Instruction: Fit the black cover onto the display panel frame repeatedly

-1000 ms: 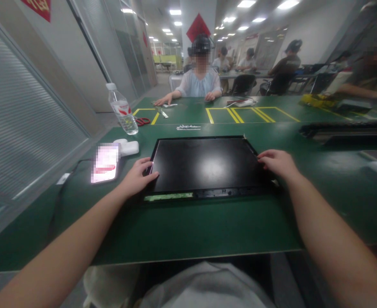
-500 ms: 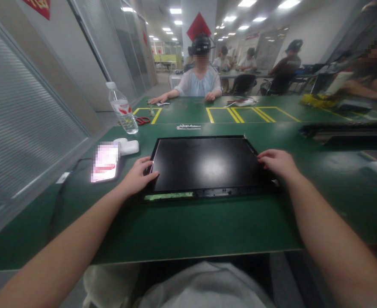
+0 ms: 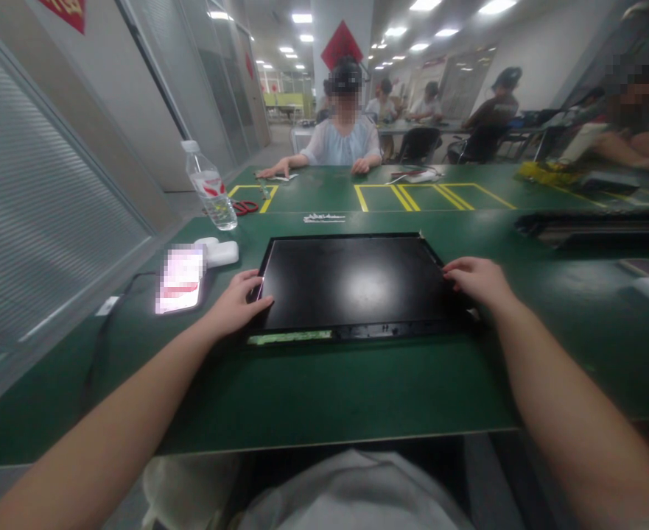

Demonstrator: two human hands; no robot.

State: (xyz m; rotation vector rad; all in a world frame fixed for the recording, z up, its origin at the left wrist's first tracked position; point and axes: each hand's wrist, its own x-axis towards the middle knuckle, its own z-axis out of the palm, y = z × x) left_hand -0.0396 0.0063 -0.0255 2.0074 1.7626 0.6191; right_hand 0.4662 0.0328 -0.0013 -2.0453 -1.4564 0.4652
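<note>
A black flat screen panel (image 3: 354,283) lies face up on the green table (image 3: 324,390) in front of me, with a strip of green circuit board showing along its near edge. My left hand (image 3: 236,302) grips the panel's left edge, thumb lying on the glass. My right hand (image 3: 479,281) holds the right edge, fingers curled over the frame. Both forearms reach in from the bottom of the view.
A lit phone (image 3: 180,280) and a white case (image 3: 219,252) lie left of the panel. Behind them stand a water bottle (image 3: 209,188) and red scissors (image 3: 245,207). A person (image 3: 343,129) sits across the table. Another dark panel (image 3: 594,224) lies at the right.
</note>
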